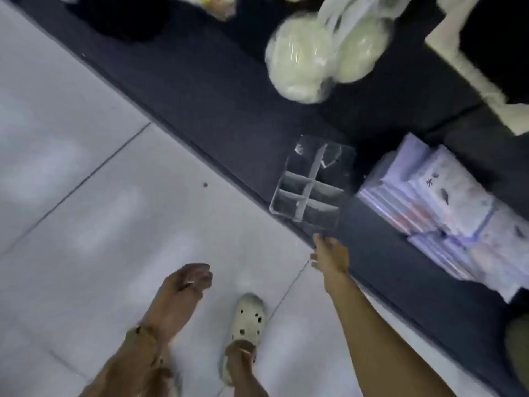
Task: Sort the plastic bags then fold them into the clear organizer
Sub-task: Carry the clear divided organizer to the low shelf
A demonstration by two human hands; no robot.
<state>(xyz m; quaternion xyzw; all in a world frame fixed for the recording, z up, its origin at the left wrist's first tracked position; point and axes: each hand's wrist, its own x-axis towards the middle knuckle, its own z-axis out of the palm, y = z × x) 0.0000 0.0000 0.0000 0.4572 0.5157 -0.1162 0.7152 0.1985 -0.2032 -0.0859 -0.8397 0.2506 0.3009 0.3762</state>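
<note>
While the clear organizer [310, 184] sits at the near edge of the dark bench [200, 90], our right hand [330, 257] reaches to its corner, grip spread, fingertips at the rim. Our left hand [184, 285] hangs loosely curled, holding nothing. A bagged bundle [323, 55] lies farther back; stacked papers [440, 207] lie beside the organizer.

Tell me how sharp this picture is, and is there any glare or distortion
Head view: motion blur softens everything, worst on the bagged pale round items; glare streaks their wrap and the clear organizer; wide-angle lens tilts the dark table; right hand reaches toward the organizer, slightly blurred.
</note>
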